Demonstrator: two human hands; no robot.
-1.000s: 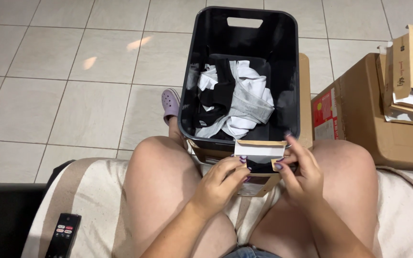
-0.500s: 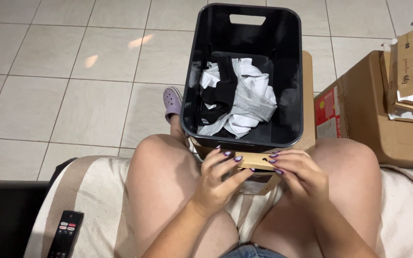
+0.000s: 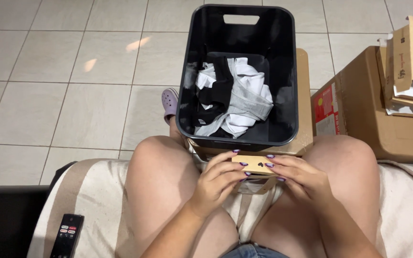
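Between my knees I hold a small flat tan cardboard box (image 3: 255, 165) with a little heart-shaped cutout in its closed flap. My left hand (image 3: 218, 180) grips its left end, fingers curled over the top. My right hand (image 3: 296, 176) grips the right end, fingertips pressed on the flap. Just beyond the box stands a black plastic bin (image 3: 283, 76) holding a jumble of white, grey and black garments (image 3: 233, 98).
The bin rests on a tan cardboard box (image 3: 304, 95). A big brown carton (image 3: 374, 110) at right carries a stack of small tan boxes (image 3: 412, 62). A remote control (image 3: 66, 234) lies on the striped blanket (image 3: 92, 200). A lilac clog (image 3: 170, 102) is on the tiled floor.
The small box's flap was raised, showing white lining and dark cloth inside; it has been folded down and my fingers now press it closed.
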